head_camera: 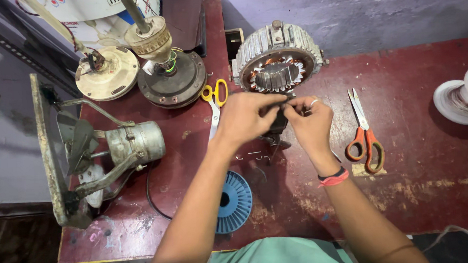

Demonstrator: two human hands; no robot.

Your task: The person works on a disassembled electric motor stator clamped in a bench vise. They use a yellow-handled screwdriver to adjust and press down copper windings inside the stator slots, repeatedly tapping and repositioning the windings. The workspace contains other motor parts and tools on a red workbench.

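A worn red bench [431,191] carries a stator [276,61] at its far edge, orange scissors [364,136] right of centre, yellow scissors [214,98], a blue spool [233,201] near the front edge, and a fan motor [134,143] at the left edge.

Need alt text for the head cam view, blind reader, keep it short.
Two bare hands, left hand and right hand, meet over a dark red workbench, pinching something small in front of a round motor stator. Orange-handled scissors lie right; yellow-handled scissors and a blue spool lie left.

Bare forearms, no sleeves; teal shirt [281,255]. Right wrist: black + red bands [333,177]; ring [313,102] on finger.
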